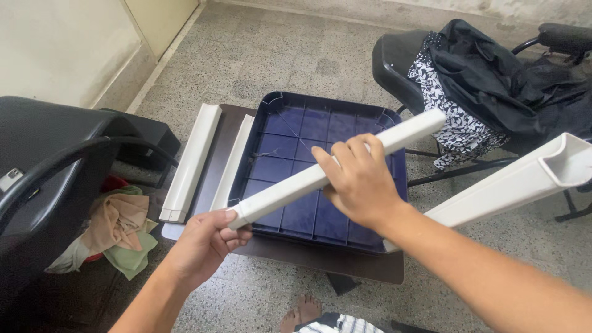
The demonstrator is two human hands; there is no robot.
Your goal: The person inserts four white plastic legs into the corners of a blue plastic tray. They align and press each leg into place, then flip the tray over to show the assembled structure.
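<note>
- Far left: two white channel pieces [191,161] lie on a dark table [296,259].
- Left hand [206,242] grips the near end of a white trunking strip [336,168].
- Right hand [357,182] clasps its middle, above a blue tray [271,166].
- Right: another white channel [524,179] slants over the forearm.

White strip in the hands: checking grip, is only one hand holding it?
No, the left hand grips the strip at its end and the right hand wraps its middle.
</note>
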